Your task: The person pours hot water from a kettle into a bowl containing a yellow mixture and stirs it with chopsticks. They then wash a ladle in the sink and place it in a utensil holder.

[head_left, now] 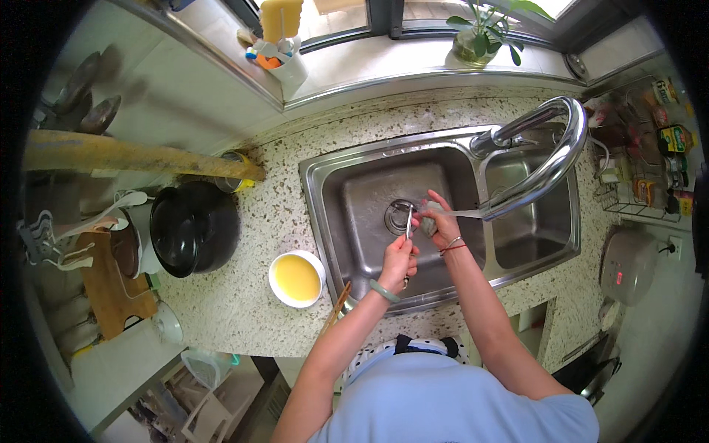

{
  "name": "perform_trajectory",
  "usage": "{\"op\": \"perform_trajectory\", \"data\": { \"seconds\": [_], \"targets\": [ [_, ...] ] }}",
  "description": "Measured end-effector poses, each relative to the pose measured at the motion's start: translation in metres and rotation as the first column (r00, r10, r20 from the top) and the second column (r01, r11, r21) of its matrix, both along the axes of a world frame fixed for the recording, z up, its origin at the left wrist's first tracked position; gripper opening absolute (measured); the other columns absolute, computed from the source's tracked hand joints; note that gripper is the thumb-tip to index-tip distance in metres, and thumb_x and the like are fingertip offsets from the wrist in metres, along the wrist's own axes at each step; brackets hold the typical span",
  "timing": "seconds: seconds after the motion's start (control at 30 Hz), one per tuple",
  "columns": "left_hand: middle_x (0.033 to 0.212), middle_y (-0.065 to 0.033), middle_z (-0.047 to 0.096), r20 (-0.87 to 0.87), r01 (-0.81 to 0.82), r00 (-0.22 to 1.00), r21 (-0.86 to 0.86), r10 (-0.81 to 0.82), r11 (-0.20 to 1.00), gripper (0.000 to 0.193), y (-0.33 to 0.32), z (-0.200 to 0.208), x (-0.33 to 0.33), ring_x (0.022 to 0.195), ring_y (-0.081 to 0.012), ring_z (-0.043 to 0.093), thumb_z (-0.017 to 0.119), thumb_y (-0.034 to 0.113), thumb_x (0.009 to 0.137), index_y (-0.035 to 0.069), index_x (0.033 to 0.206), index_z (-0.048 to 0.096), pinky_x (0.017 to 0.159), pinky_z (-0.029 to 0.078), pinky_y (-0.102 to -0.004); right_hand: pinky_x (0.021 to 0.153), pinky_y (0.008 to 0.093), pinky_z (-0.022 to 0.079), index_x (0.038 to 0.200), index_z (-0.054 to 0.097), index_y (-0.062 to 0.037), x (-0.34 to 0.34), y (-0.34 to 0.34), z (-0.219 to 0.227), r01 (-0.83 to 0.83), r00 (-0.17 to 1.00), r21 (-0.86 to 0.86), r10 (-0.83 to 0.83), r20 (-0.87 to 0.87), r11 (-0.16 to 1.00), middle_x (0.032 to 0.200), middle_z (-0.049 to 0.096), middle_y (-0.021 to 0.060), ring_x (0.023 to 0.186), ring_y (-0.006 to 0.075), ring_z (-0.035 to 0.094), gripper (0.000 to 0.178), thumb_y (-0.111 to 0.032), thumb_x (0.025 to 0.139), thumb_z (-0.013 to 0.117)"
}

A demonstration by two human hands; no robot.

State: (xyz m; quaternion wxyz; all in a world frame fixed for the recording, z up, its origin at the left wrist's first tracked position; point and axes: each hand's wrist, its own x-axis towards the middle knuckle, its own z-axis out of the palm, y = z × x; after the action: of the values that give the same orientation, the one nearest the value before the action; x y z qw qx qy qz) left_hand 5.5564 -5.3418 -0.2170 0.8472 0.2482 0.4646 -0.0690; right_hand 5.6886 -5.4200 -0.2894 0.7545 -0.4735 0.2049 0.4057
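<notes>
Over the left basin of the steel sink, my left hand is closed around a slim metal utensil. Its upper end points away from me toward the drain, and its kind is unclear. My right hand curls beside that upper end, with a greyish patch at its fingers that could be water or a scrubber. Water runs from the chrome faucet onto the right hand. To the left of the sink stands a white bowl of yellow liquid. Wooden chopsticks lean at the sink's front left corner.
A black pot stands on the left of the speckled counter, near a wooden board. The windowsill holds a white cup of tools and a plant in a glass jar. Jars fill a wire rack at right.
</notes>
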Motion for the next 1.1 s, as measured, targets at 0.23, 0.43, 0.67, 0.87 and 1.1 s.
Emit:
{"op": "perform_trajectory", "data": {
  "seconds": [0.23, 0.43, 0.67, 0.87, 1.1],
  "targets": [
    [0.080, 0.0009, 0.050, 0.018, -0.054, 0.998, 0.055, 0.053, 0.997, 0.026, 0.006, 0.004, -0.006, 0.046, -0.0028, 0.031, 0.043, 0.019, 0.104, 0.014, 0.129, 0.049, 0.039, 0.026, -0.0195, 0.047, 0.0198, 0.039, 0.129, 0.055, -0.0131, 0.007, -0.011, 0.012, -0.061, 0.998, -0.014, 0.061, 0.004, 0.998, 0.091, 0.061, 0.0037, 0.066, 0.0121, 0.055, 0.043, -0.007, 0.089, 0.068],
    [0.079, 0.0010, 0.050, 0.035, -0.005, 0.999, 0.030, 0.004, 1.000, 0.027, -0.004, 0.011, -0.002, 0.047, -0.0032, 0.032, 0.042, 0.019, 0.104, 0.013, 0.129, 0.049, 0.040, 0.026, -0.0196, 0.038, 0.0182, 0.023, 0.107, 0.060, -0.0111, 0.003, 0.006, 0.025, -0.071, 0.997, -0.146, 0.072, 0.008, 0.987, 0.078, 0.057, 0.0009, 0.048, 0.0074, 0.043, 0.026, -0.027, 0.090, 0.071],
    [0.075, 0.0026, 0.046, 0.011, -0.032, 0.999, 0.045, 0.031, 0.998, 0.026, -0.008, 0.016, -0.010, 0.047, -0.0035, 0.030, 0.043, 0.021, 0.104, 0.013, 0.128, 0.049, 0.040, 0.024, -0.0199, 0.034, 0.0216, 0.017, 0.080, 0.053, -0.0130, 0.000, 0.009, 0.043, -0.156, 0.988, -0.291, 0.153, -0.032, 0.944, 0.059, 0.050, -0.0028, 0.037, 0.0057, 0.034, 0.037, -0.047, 0.095, 0.058],
    [0.065, 0.0047, 0.033, 0.044, -0.067, 0.997, -0.049, 0.069, 0.997, 0.023, -0.022, 0.013, -0.014, 0.047, -0.0037, 0.028, 0.047, 0.027, 0.104, 0.010, 0.118, 0.052, 0.039, 0.022, -0.0207, 0.034, 0.0231, 0.019, 0.075, 0.053, -0.0127, -0.009, -0.004, 0.035, -0.119, 0.993, -0.339, 0.105, -0.061, 0.933, 0.059, 0.053, -0.0008, 0.036, 0.0078, 0.037, 0.033, -0.038, 0.095, 0.057],
    [0.066, 0.0031, 0.036, 0.072, -0.101, 0.990, -0.214, 0.119, 0.972, 0.025, -0.034, 0.001, -0.013, 0.048, -0.0054, 0.029, 0.049, 0.028, 0.103, 0.008, 0.118, 0.053, 0.040, 0.024, -0.0219, 0.034, 0.0234, 0.024, 0.079, 0.053, -0.0118, 0.011, -0.024, 0.043, -0.155, 0.987, -0.398, 0.162, -0.017, 0.904, 0.062, 0.056, 0.0008, 0.040, 0.0091, 0.043, 0.027, -0.033, 0.095, 0.056]
  ]
}}
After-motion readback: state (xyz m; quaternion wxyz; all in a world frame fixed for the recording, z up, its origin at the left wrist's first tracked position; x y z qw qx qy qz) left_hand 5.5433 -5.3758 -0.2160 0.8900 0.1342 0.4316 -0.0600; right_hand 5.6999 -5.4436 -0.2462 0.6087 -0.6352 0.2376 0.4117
